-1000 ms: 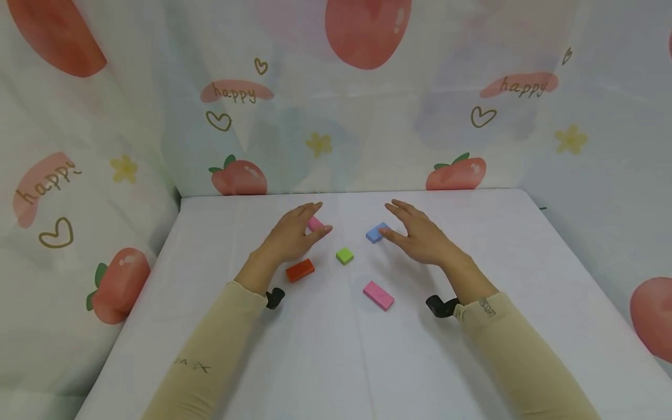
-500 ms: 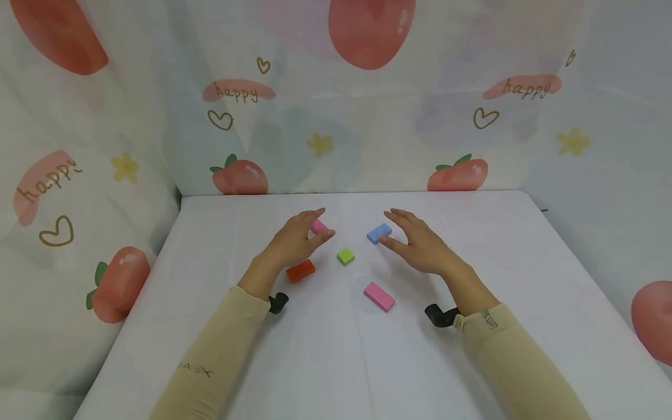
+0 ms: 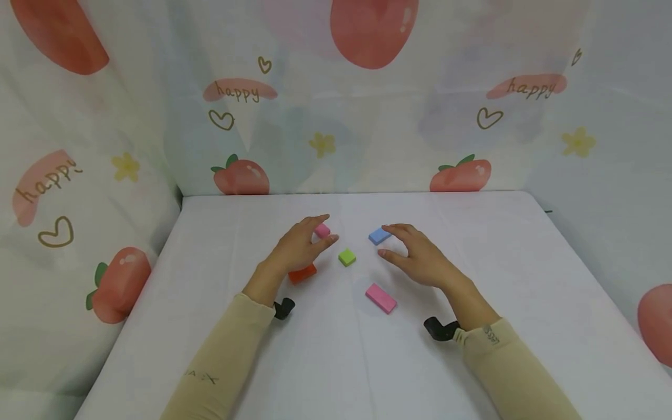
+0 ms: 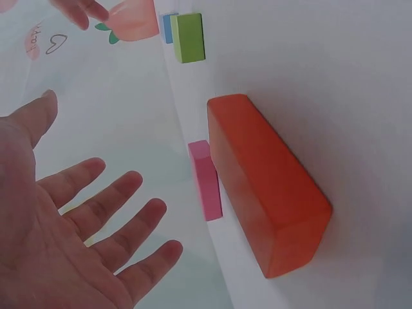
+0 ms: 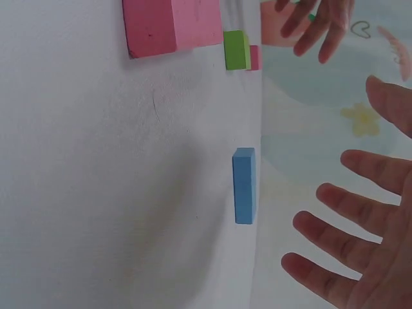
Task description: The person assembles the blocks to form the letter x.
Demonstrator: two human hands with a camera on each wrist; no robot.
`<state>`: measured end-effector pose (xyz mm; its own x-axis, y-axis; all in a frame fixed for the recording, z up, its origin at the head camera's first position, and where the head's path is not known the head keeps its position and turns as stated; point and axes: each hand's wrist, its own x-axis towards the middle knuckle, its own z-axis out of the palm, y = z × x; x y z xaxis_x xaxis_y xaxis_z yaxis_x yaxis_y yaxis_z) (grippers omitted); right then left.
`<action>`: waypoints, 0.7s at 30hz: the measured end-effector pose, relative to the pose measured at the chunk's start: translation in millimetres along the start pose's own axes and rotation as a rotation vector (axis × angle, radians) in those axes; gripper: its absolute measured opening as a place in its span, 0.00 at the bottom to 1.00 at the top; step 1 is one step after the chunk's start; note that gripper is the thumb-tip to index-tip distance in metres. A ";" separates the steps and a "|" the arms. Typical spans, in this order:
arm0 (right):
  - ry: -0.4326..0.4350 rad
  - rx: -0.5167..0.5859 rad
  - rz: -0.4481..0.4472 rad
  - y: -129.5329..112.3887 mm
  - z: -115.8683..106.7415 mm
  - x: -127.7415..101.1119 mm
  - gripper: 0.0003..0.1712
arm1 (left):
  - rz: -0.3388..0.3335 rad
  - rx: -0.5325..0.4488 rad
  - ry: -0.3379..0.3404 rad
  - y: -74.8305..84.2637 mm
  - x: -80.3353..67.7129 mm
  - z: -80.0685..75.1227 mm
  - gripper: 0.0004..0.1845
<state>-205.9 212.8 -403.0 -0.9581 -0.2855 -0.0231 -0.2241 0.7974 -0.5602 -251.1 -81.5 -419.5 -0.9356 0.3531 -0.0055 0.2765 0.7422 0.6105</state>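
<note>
My left hand [image 3: 299, 245] hovers over the table with fingers spread and holds nothing. Below it lies a red-orange block [image 3: 303, 274], partly hidden by the hand in the head view and large in the left wrist view. A pink block [image 3: 322, 230] shows between that hand's thumb and fingers, farther back. My right hand [image 3: 422, 256], also spread and holding nothing, hangs above the table close to a blue block [image 3: 379, 236], whose right end its fingers cover in the head view. Between the hands sits a small green block [image 3: 347, 257]. Nearer me lies a second pink block [image 3: 381, 298].
The blocks lie on a white table [image 3: 325, 361]. A patterned cloth [image 3: 367, 134] stands behind the table and along both sides. A black wrist device [image 3: 442, 329] juts from the right sleeve, and another black device [image 3: 284, 308] from the left.
Both hands have drawn slightly nearer to me, the left also a little to the right. More of the red-orange block is now covered by the left hand. The blocks stay in place.
</note>
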 end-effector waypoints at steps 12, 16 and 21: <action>-0.049 0.007 0.019 5.8 8.7 -8.1 0.42 | -0.044 -0.058 -0.010 4.7 1.0 13.7 0.36; -0.058 0.027 0.035 5.2 11.6 -11.8 0.41 | -0.056 -0.073 -0.013 6.0 0.5 19.5 0.34; -0.067 0.045 0.040 3.0 14.9 -15.6 0.40 | -0.064 -0.059 -0.014 8.8 1.1 25.5 0.31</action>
<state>-189.0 211.7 -416.6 -0.9517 -0.2902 -0.1008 -0.1763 0.7847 -0.5942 -244.1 -60.1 -434.3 -0.9475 0.3147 -0.0571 0.2026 0.7289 0.6540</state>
